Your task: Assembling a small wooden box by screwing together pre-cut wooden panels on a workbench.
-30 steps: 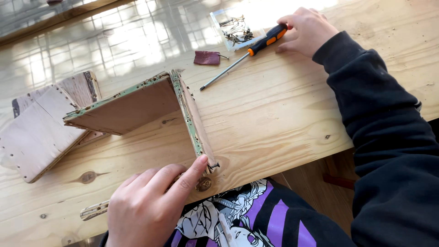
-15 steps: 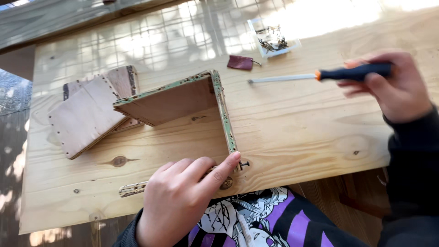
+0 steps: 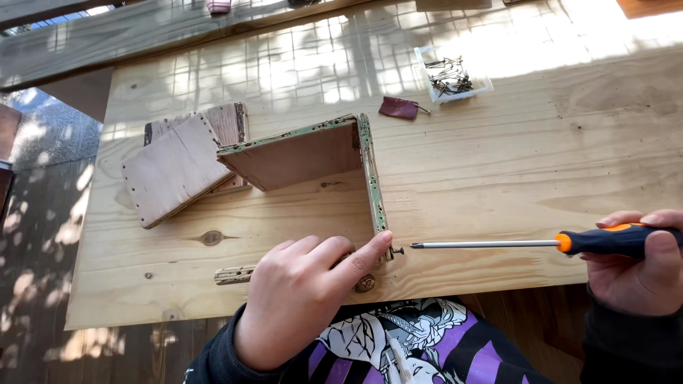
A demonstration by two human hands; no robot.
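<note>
A partly built plywood box [image 3: 306, 153] with green-flecked edges stands on a wooden table [image 3: 498, 171]. My left hand [image 3: 299, 299] rests against the box's near corner, with the index fingertip on the upright panel's end [image 3: 380, 227]. A small dark screw [image 3: 395, 250] sticks out of that corner. My right hand [image 3: 637, 267] grips the black and orange handle of a screwdriver [image 3: 548, 244]. The shaft lies level, and its tip sits just right of the screw head.
Loose plywood panels [image 3: 178, 167] with rows of edge holes lie stacked at the left. A clear tray of screws [image 3: 449, 75] stands at the back right, a small dark red piece [image 3: 398, 107] beside it. A narrow wood strip [image 3: 235, 274] lies near the front edge.
My right hand has brought the screwdriver from the back right of the table down to the near corner of the box. My left hand has stayed on that corner.
</note>
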